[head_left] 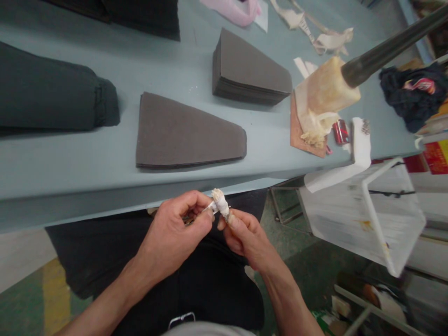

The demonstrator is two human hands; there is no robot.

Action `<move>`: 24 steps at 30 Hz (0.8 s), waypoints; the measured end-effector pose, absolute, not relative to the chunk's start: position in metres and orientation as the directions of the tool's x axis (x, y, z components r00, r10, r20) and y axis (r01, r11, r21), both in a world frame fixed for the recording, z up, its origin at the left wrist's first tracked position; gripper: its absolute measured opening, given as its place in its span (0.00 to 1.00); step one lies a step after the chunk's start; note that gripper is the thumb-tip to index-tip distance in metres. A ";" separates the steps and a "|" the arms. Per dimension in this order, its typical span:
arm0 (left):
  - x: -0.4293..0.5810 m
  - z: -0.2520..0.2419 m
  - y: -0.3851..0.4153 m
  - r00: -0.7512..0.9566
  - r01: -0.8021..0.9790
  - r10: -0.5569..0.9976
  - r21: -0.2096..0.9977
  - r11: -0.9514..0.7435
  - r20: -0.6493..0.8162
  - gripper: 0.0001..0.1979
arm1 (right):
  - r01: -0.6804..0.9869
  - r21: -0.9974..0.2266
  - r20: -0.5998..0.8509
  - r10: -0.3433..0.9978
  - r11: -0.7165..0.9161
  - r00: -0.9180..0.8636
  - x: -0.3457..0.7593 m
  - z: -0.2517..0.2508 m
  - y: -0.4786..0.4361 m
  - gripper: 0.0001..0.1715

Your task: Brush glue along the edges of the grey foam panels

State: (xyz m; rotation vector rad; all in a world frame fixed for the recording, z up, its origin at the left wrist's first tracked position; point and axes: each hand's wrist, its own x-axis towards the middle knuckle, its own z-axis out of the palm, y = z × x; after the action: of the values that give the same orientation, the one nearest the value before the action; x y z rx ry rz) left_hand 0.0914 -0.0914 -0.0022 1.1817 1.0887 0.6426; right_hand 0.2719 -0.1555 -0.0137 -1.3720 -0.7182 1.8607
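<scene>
A small bundle wrapped in white strip (222, 204), with a frayed cream end pointing up, is held over the front edge of the table. My right hand (241, 231) pinches its lower end between thumb and fingers. From the other side my left hand (189, 219) has thumb and forefinger closed on a short white strip at the bundle's side; its other fingers curl in. Just beyond my hands lies a flat stack of dark grey tapered pieces (189, 133). A thicker stack of similar pieces (252, 65) sits farther back.
On the blue-green table (168, 70), a folded dark garment (45, 93) lies left. At right stand a yellowish plastic container (324, 86) with a dark tube over it, a brown board (297, 133) and a red can (340, 132). A white-framed bin (350, 224) is beside the table.
</scene>
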 end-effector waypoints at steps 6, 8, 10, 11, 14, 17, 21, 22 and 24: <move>0.090 0.000 -0.090 0.357 0.165 0.880 0.948 0.271 -0.314 0.10 | -0.110 -0.827 -0.542 0.834 -0.552 -0.104 0.270 -0.008 -0.156 0.33; 0.089 0.002 -0.091 0.344 0.188 0.885 0.946 0.264 -0.315 0.10 | -0.068 -0.839 -0.536 0.841 -0.540 -0.070 0.269 -0.007 -0.158 0.32; 0.089 0.002 -0.091 0.330 0.215 0.888 0.941 0.259 -0.320 0.10 | -0.001 -0.848 -0.530 0.847 -0.531 -0.019 0.270 -0.007 -0.160 0.29; 0.089 0.002 -0.091 0.326 0.227 0.888 0.939 0.260 -0.324 0.10 | 0.039 -0.850 -0.525 0.851 -0.525 0.003 0.270 -0.008 -0.161 0.28; 0.091 0.002 -0.091 0.328 0.235 0.886 0.936 0.261 -0.329 0.10 | 0.145 -0.847 -0.510 0.859 -0.511 0.047 0.271 -0.010 -0.163 0.24; 0.092 0.002 -0.090 0.336 0.223 0.884 0.939 0.262 -0.326 0.10 | 0.151 -0.842 -0.519 0.854 -0.518 0.031 0.271 -0.011 -0.162 0.24; 0.093 0.003 -0.090 0.356 0.209 0.876 0.941 0.265 -0.326 0.10 | 0.120 -0.844 -0.526 0.851 -0.523 0.007 0.270 -0.011 -0.160 0.26; 0.092 0.004 -0.090 0.361 0.208 0.874 0.942 0.264 -0.325 0.10 | 0.122 -0.843 -0.526 0.851 -0.523 0.012 0.270 -0.011 -0.160 0.27; 0.092 0.004 -0.089 0.367 0.203 0.871 0.942 0.268 -0.327 0.10 | 0.114 -0.844 -0.526 0.850 -0.524 0.012 0.271 -0.011 -0.160 0.27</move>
State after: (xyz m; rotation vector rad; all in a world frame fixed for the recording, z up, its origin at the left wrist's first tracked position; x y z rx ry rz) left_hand 0.0921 -0.0892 0.0044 1.2454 1.1365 0.6140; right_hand 0.2706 -0.1599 -0.0109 -1.6907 -0.9944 1.5676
